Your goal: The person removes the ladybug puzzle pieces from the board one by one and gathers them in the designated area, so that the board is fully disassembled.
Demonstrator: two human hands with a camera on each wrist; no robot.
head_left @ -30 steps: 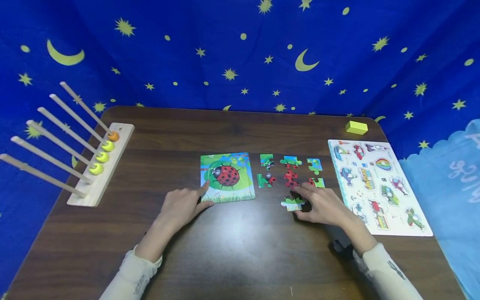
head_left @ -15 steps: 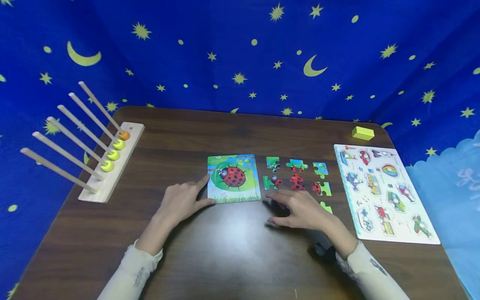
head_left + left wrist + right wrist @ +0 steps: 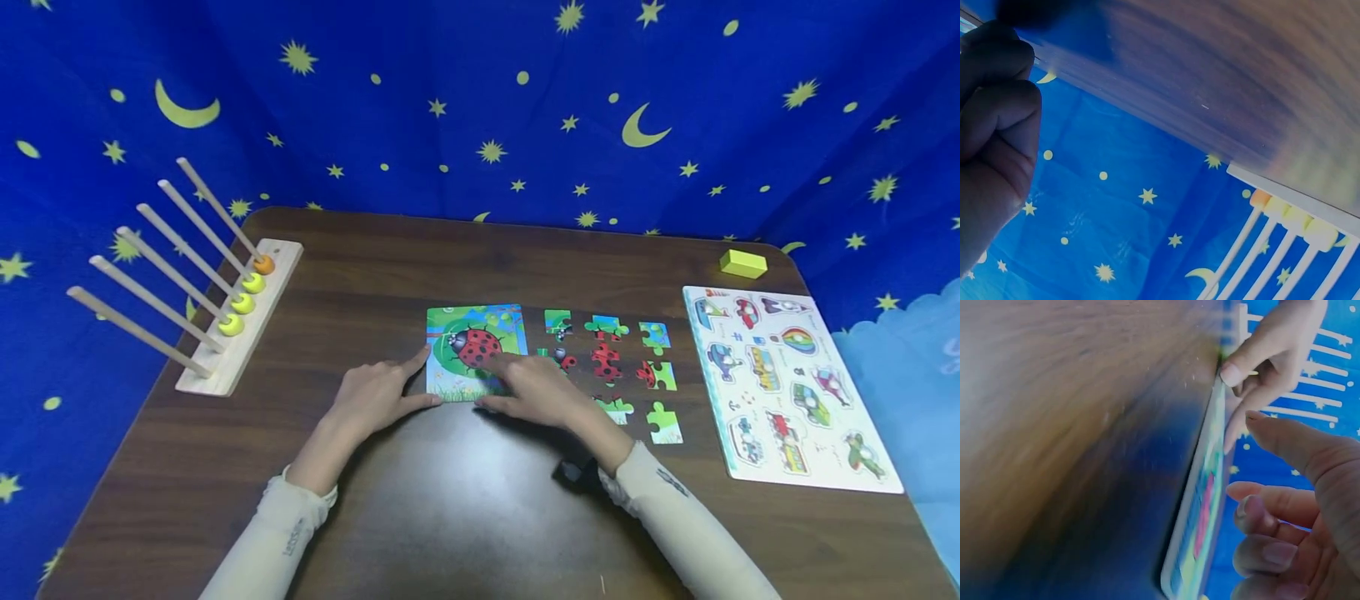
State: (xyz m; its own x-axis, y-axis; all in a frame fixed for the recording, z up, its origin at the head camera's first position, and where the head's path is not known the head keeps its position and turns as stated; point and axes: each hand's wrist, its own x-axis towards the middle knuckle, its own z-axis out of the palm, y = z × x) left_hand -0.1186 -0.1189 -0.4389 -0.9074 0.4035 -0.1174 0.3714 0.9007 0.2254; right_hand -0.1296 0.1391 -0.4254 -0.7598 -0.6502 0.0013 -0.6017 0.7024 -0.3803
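A square ladybug puzzle board [image 3: 444,327] lies on the table in the head view. My left hand [image 3: 372,398] holds its near left corner, index finger at the left edge and thumb at the near edge. In the left wrist view the left hand's [image 3: 997,119] other fingers are curled. My right hand [image 3: 536,388] is over the board's right part, its index finger near the printed ladybug. Between the right thumb and fingers [image 3: 1272,553] I see nothing in the right wrist view. Several jigsaw pieces, such as a red one [image 3: 605,363], lie right of the board; one is partly hidden by the right hand.
A wooden peg stand [image 3: 247,321] with yellow and orange beads stands at the left. Right of the pieces lies a white vehicle picture board [image 3: 798,450], with a yellow block [image 3: 742,264] behind it. A blue star-patterned curtain [image 3: 420,50] hangs along the table's far edge.
My right hand has moved left from the bottom row of jigsaw pieces to over the puzzle board, uncovering two pieces there. The left hand stays at the board's corner; the head view has shifted slightly.
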